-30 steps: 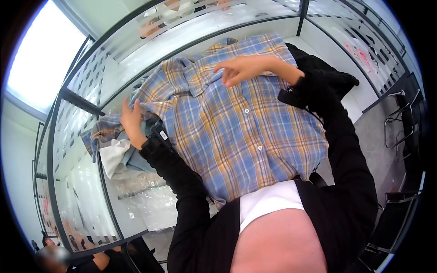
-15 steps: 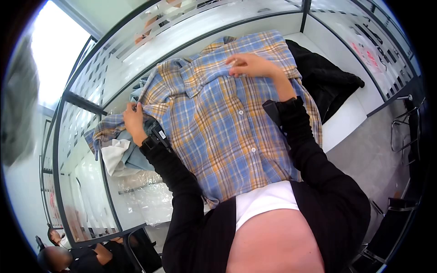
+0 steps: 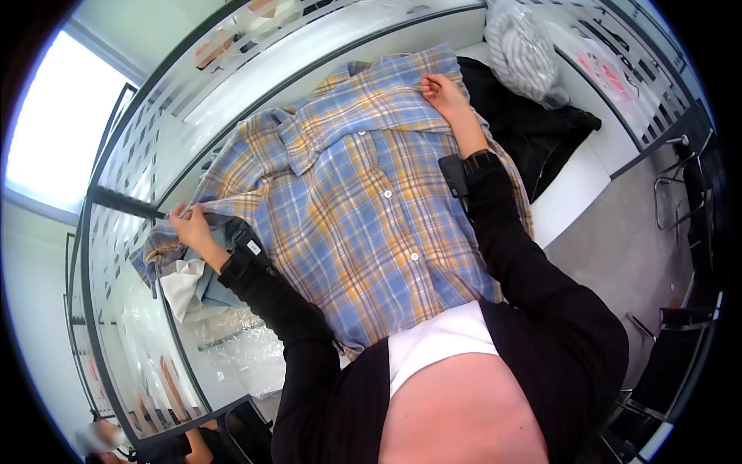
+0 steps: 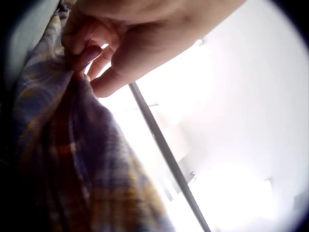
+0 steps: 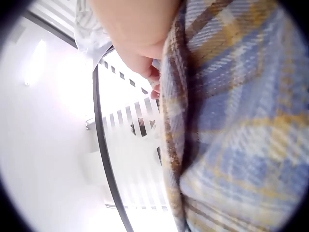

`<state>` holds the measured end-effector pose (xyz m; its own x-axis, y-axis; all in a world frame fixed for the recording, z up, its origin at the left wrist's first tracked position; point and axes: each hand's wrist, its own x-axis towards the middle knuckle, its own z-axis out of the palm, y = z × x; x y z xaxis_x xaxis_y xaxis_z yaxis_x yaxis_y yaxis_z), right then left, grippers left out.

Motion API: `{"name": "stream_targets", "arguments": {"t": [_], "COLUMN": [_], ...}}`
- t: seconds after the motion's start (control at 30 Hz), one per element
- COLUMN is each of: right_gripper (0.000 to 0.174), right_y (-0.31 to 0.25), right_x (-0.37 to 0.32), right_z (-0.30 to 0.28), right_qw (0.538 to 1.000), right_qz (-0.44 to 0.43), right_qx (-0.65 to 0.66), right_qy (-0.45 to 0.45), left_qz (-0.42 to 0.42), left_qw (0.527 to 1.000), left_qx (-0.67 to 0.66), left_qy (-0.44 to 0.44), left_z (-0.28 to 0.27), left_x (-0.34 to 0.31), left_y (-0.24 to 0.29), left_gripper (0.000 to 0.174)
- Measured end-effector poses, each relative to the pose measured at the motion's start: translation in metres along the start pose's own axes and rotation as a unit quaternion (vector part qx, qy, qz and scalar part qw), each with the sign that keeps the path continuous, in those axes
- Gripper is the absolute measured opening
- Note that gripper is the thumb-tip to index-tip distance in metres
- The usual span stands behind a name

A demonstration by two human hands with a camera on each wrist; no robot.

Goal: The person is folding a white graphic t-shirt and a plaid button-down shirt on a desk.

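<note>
A blue, yellow and white plaid shirt (image 3: 340, 201) lies spread, buttons up, below the person's chest. At its left side the left hand (image 3: 195, 230) pinches the cloth between thumb and fingers; the left wrist view shows this hand (image 4: 140, 43) with plaid cloth (image 4: 96, 159) hanging from its fingertips. Over the shirt's upper right part is the right hand (image 3: 450, 102), fingers loosely curled, with no cloth visibly gripped. In the right wrist view a folded shirt edge (image 5: 173, 121) partly hides the fingers of this hand (image 5: 140, 29).
Black clothing (image 3: 514, 124) lies right of the shirt, with a grey-white bundle in clear plastic (image 3: 525, 54) above it. White and light blue cloth (image 3: 185, 288) and clear plastic packaging (image 3: 251, 356) are at the lower left. Dark-framed glass panels (image 3: 127, 203) surround the white surface.
The left hand has closed on the shirt and moved left and down, drawing cloth outward. The right hand has moved toward the upper right. A plastic-wrapped bundle has appeared over the black clothing.
</note>
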<state>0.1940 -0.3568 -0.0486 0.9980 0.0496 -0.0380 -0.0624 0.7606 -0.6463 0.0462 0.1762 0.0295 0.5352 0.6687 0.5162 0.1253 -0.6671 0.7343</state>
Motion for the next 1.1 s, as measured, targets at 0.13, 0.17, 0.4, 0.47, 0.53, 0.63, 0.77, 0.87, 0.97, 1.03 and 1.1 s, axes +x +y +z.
{"name": "stream_targets", "arguments": {"t": [0.13, 0.17, 0.4, 0.47, 0.53, 0.63, 0.77, 0.87, 0.97, 1.03, 1.1], "right_gripper": [0.017, 0.017, 0.020, 0.023, 0.029, 0.046, 0.062, 0.064, 0.059, 0.053, 0.047], "right_y": [0.001, 0.000, 0.000, -0.004, -0.013, -0.031, -0.042, -0.042, -0.030, -0.015, -0.005], "right_x": [-0.008, -0.008, -0.010, -0.015, -0.027, -0.052, -0.066, -0.070, -0.054, -0.041, -0.032], "right_z": [0.012, 0.012, 0.015, 0.024, 0.037, 0.058, 0.067, 0.078, 0.071, 0.058, 0.053], "right_qw": [0.998, 0.997, 0.991, 0.985, 0.976, 0.960, 0.906, 0.900, 0.932, 0.944, 0.945], "right_qz": [-0.029, -0.029, -0.024, -0.020, -0.016, -0.018, -0.046, -0.057, -0.062, -0.069, -0.085], "right_qx": [-0.064, -0.066, -0.129, -0.170, -0.213, -0.224, -0.382, -0.422, -0.345, -0.305, -0.295], "right_qy": [0.007, 0.005, -0.016, -0.030, -0.051, -0.169, -0.178, -0.095, -0.094, -0.105, -0.110], "left_qz": [-0.075, -0.092, 0.120, 0.213, 0.318, 0.535, 0.495, 0.433, 0.422, 0.448, 0.396], "left_qw": [0.961, 0.944, 0.916, 0.858, 0.756, 0.589, 0.676, 0.694, 0.760, 0.816, 0.853], "left_qx": [-0.266, -0.316, -0.374, -0.429, -0.322, -0.093, -0.085, -0.120, -0.109, -0.045, 0.011], "left_qy": [-0.013, -0.013, 0.084, -0.184, -0.474, -0.598, -0.540, -0.563, -0.482, -0.364, -0.339], "left_z": [-0.013, -0.017, -0.003, 0.016, 0.047, 0.107, 0.094, 0.074, 0.065, 0.074, 0.075], "left_x": [-0.004, -0.009, -0.065, -0.075, -0.089, -0.137, -0.160, -0.153, -0.137, -0.121, -0.111], "left_y": [0.029, 0.041, 0.164, 0.181, 0.198, 0.189, 0.187, 0.184, 0.175, 0.152, 0.140], "left_gripper": [0.023, 0.021, 0.006, 0.004, 0.008, 0.012, 0.019, 0.034, 0.037, 0.043, 0.046]}}
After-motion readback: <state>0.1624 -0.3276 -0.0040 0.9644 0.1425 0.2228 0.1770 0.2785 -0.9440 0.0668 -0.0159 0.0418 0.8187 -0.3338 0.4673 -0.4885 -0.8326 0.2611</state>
